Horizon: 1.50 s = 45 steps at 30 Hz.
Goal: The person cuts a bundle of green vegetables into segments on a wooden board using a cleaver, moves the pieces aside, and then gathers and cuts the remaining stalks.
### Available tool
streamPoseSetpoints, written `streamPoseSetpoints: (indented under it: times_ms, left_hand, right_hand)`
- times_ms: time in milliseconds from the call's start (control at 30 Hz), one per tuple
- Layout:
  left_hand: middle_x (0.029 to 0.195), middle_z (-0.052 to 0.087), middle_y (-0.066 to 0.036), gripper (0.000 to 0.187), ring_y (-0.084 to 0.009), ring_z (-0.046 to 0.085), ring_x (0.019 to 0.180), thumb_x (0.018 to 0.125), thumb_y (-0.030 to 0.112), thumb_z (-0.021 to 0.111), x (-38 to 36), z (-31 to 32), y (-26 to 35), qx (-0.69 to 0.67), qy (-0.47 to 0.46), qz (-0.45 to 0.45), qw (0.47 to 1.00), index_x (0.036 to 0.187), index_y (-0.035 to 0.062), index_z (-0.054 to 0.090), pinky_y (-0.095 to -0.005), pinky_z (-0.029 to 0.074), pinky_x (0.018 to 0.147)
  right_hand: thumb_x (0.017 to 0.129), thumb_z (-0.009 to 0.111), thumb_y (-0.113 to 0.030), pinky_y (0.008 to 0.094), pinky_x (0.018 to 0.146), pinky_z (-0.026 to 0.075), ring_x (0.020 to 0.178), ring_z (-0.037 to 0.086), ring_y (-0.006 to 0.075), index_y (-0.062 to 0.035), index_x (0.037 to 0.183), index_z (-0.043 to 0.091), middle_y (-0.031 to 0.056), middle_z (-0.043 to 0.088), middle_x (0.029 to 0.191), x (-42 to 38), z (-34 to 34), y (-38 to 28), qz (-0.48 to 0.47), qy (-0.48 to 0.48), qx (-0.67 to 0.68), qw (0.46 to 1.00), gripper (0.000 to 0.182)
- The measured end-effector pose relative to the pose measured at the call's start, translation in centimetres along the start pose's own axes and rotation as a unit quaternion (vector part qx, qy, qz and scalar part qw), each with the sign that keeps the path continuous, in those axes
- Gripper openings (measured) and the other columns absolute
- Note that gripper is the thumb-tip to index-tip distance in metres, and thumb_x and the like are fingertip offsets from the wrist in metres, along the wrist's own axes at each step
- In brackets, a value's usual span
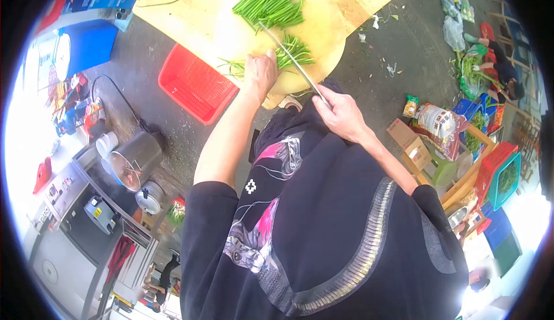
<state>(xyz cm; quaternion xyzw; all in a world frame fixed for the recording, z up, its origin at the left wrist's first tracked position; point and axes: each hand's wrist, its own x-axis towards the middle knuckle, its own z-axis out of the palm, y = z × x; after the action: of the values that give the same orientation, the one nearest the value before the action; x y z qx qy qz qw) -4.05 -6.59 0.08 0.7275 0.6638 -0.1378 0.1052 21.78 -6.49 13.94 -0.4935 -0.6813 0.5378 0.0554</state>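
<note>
My right hand [339, 112] is wrapped round the handle of a long knife [293, 59], whose blade points up and left over the round cutting board [324, 40]. Fingers bent, my left hand [261, 73] presses on a small bunch of green stalks [293, 53] at the board's near edge. The blade crosses this bunch, to the right of my left hand. Beyond the blade's tip lies a larger pile of cut green stalks [268, 4].
A red basket [196, 83] stands left below the wooden table [173, 3]. Far left are a blue bin [86, 46] and a large metal pot [135, 158]. On the right are a filled sack [438, 125], a red crate [490, 167] and a crouching person [505, 69] beside greens.
</note>
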Motion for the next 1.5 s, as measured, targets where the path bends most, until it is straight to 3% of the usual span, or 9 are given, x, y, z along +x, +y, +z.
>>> streamPoseSetpoints:
  times_ms: [33, 233, 433, 533, 633, 733, 933, 1033, 1500]
  left_hand:
    - [0.073, 0.075, -0.01, 0.049, -0.0321, 0.078, 0.073, 0.101, 0.054, 0.071, 0.1, 0.1, -0.2, 0.009, -0.005, 0.001, 1.0, 0.106, 0.0075, 0.057, -0.0483, 0.056, 0.079]
    - [0.071, 0.072, -0.008, 0.052, -0.0314, 0.074, 0.07, 0.103, 0.056, 0.067, -0.4, -0.1, -0.4, 0.021, -0.008, 0.011, 1.0, 0.11, 0.0054, 0.057, -0.0484, 0.056, 0.079]
    - [0.075, 0.071, -0.008, 0.076, -0.0291, 0.073, 0.07, 0.104, 0.058, 0.064, -0.5, -0.7, -0.5, 0.05, -0.026, 0.03, 0.998, 0.141, -0.0078, 0.053, -0.0493, 0.056, 0.079]
    - [0.075, 0.073, -0.001, 0.049, -0.0223, 0.076, 0.074, 0.103, 0.058, 0.066, -0.7, -1.8, 0.0, 0.093, -0.011, 0.02, 0.995, 0.112, 0.0106, 0.06, -0.0428, 0.056, 0.082]
    - [0.075, 0.073, -0.002, 0.05, -0.0221, 0.076, 0.074, 0.104, 0.059, 0.064, -0.6, -1.5, 0.0, 0.083, -0.029, 0.011, 0.996, 0.113, 0.0105, 0.06, -0.0425, 0.056, 0.082]
    - [0.074, 0.072, -0.008, 0.081, -0.0301, 0.072, 0.068, 0.104, 0.057, 0.064, -0.8, -1.2, -0.4, 0.032, -0.018, 0.023, 0.999, 0.148, -0.0094, 0.049, -0.049, 0.056, 0.079]
    - [0.072, 0.072, -0.008, 0.075, -0.0307, 0.073, 0.069, 0.104, 0.055, 0.065, -0.7, -0.9, -0.5, 0.033, -0.017, 0.024, 0.999, 0.142, -0.008, 0.052, -0.0483, 0.055, 0.079]
    - [0.077, 0.075, -0.002, 0.048, -0.0232, 0.077, 0.073, 0.102, 0.056, 0.069, -0.5, -1.2, -0.3, 0.043, -0.022, 0.006, 0.999, 0.112, 0.0108, 0.059, -0.0421, 0.055, 0.081]
    - [0.076, 0.074, -0.002, 0.043, -0.0221, 0.077, 0.074, 0.102, 0.052, 0.069, -0.4, -1.1, 0.3, 0.061, -0.014, 0.026, 0.998, 0.111, 0.0109, 0.061, -0.0425, 0.055, 0.079]
  right_hand:
    - [0.106, 0.062, -0.026, 0.0477, 0.078, 0.057, 0.084, 0.075, 0.0422, -0.0023, 0.141, 0.068, 0.0276, 0.072, 0.088, 0.0, -0.1, -0.1, -0.001, -0.006, -0.005, 1.0, 0.043]
    - [0.106, 0.061, -0.025, 0.0494, 0.075, 0.056, 0.082, 0.074, 0.0426, -0.0026, 0.14, 0.067, 0.0259, 0.072, 0.084, 0.2, 0.4, 0.9, -0.04, 0.004, 0.005, 0.999, 0.042]
    - [0.105, 0.06, -0.025, 0.0508, 0.075, 0.056, 0.084, 0.074, 0.0438, -0.0054, 0.138, 0.068, 0.0268, 0.072, 0.086, 0.4, -0.1, 0.5, -0.025, -0.024, 0.004, 0.999, 0.039]
    - [0.105, 0.06, -0.025, 0.0512, 0.076, 0.056, 0.085, 0.074, 0.0436, -0.0061, 0.136, 0.068, 0.0268, 0.072, 0.089, 0.6, -0.3, 0.5, -0.019, -0.03, 0.001, 0.999, 0.037]
    - [0.106, 0.059, -0.025, 0.0513, 0.076, 0.056, 0.086, 0.074, 0.0435, -0.0055, 0.135, 0.068, 0.0266, 0.073, 0.09, 0.5, -0.3, 0.3, -0.021, -0.031, 0.002, 0.999, 0.036]
    - [0.106, 0.059, -0.025, 0.0513, 0.076, 0.057, 0.087, 0.074, 0.0433, -0.0055, 0.135, 0.068, 0.0261, 0.073, 0.09, 0.6, -0.3, 0.3, -0.022, -0.027, -0.001, 0.999, 0.036]
    - [0.106, 0.059, -0.024, 0.0517, 0.076, 0.057, 0.086, 0.075, 0.0433, -0.0054, 0.135, 0.069, 0.026, 0.073, 0.09, 0.7, -0.1, 0.8, -0.027, -0.023, 0.001, 0.999, 0.036]
    - [0.106, 0.059, -0.024, 0.0513, 0.077, 0.058, 0.087, 0.075, 0.0429, -0.004, 0.135, 0.068, 0.0257, 0.074, 0.091, 0.6, 0.0, 0.8, -0.039, -0.015, -0.011, 0.999, 0.037]
    - [0.105, 0.061, -0.022, 0.0487, 0.078, 0.058, 0.086, 0.076, 0.042, -0.0021, 0.137, 0.07, 0.0256, 0.074, 0.09, 0.4, -0.4, 1.4, -0.048, -0.001, -0.001, 0.999, 0.038]
